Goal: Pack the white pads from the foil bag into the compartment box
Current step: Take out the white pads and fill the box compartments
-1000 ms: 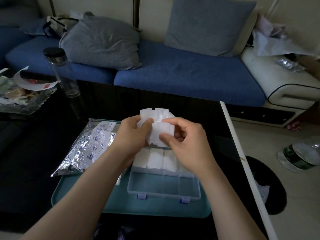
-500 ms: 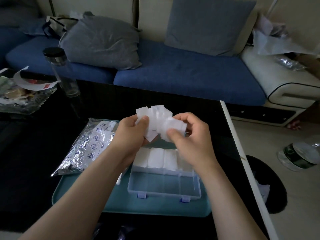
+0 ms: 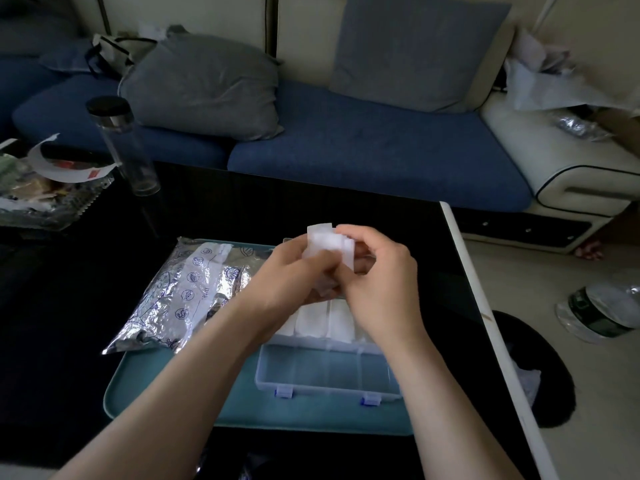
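Black counter [image 3: 52, 341] carries a teal tray [image 3: 145, 393], foil bag [image 3: 187, 292] overhanging its left edge; clear bottle [image 3: 128, 150] stands far-left.

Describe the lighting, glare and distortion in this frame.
Head view: dim overall, the black table nearly swallows detail; the foil bag throws crinkled glare; the white pads, gripped by left hand and right hand, are the brightest patch, slightly soft; wide-angle stretch splays the forearms toward the bottom corners.

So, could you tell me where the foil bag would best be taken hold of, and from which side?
Probably the near-left corner of the foil bag, approached from the left: it lies flat on the teal tray, and that crumpled corner seems to jut past the tray's edge, leaving room to pinch it.
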Available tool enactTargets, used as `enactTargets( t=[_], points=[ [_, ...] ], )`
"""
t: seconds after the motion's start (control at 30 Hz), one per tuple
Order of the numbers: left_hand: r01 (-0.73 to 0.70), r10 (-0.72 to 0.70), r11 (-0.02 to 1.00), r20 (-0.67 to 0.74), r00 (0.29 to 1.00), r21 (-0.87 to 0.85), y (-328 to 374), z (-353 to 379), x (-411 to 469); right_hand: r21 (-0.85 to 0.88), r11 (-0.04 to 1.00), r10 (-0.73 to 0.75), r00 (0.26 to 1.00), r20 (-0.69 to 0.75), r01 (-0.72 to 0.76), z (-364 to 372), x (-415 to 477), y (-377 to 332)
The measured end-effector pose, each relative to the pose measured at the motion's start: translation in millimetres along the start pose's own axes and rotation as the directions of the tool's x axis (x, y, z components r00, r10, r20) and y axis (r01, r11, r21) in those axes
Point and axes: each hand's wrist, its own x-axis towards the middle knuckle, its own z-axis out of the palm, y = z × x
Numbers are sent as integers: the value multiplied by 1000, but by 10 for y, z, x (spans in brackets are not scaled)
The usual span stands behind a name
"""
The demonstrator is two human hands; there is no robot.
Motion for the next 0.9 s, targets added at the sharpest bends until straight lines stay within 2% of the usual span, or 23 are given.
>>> enactTargets(
  t=[0.07, 0.13, 0.2, 0.23, 0.27, 0.3, 0.37, 0.4, 0.47, 0.57, 0.7, 0.8, 0.9],
  points=[
    [-16, 16, 1000, -16, 1000, 13, -26, -9, 15, -9, 1000, -21, 1000, -22, 21, -5, -17, -18],
    [-10, 6, 999, -99, 995, -43, -33, -33, 36, -52, 995, -89, 996, -15, 88, -10, -40, -35],
    [19, -40, 993, -176, 984, -115, -28, -69, 67, -96, 989, -121, 988, -93, 112, -17, -48, -48],
    [37, -66, 987, -190, 980, -154, -29, -90, 85, -84, 995, -65, 986, -151, 53, -28, -27, -47],
    [53, -90, 981, -196, 976, -185, -31, -107, 95, -34, 998, 48, 981, -187, -55, -33, -6, -48],
    [65, -106, 977, -198, 974, -201, -29, -116, 100, 55, 980, 199, 966, -164, -193, -40, 10, -70],
    [84, -122, 975, -179, 976, -204, -22, -120, 91, 270, 869, 425, 905, 18, -413, -40, 14, -113],
    [91, -124, 975, -161, 979, -201, -17, -117, 85, 343, 821, 453, 886, 97, -457, -29, 13, -114],
    [90, -116, 979, -138, 984, -181, -11, -106, 73, 382, 808, 420, 894, 158, -447, -26, 1, -132],
    [64, -85, 989, -159, 984, -133, -46, -128, 98, 426, 803, 388, 908, 159, -418, -40, 17, -120],
    [44, -100, 980, -294, 951, -192, -56, -164, 132, 470, 784, 439, 897, 45, -407, -51, 46, -68],
    [42, -125, 976, -391, 912, -214, -48, -206, 151, 514, 788, 420, 906, -45, -339, -115, 67, -62],
    [63, -127, 981, -363, 923, -184, -50, -201, 143, 440, 853, 321, 947, -16, -282, -145, 63, -64]
  ],
)
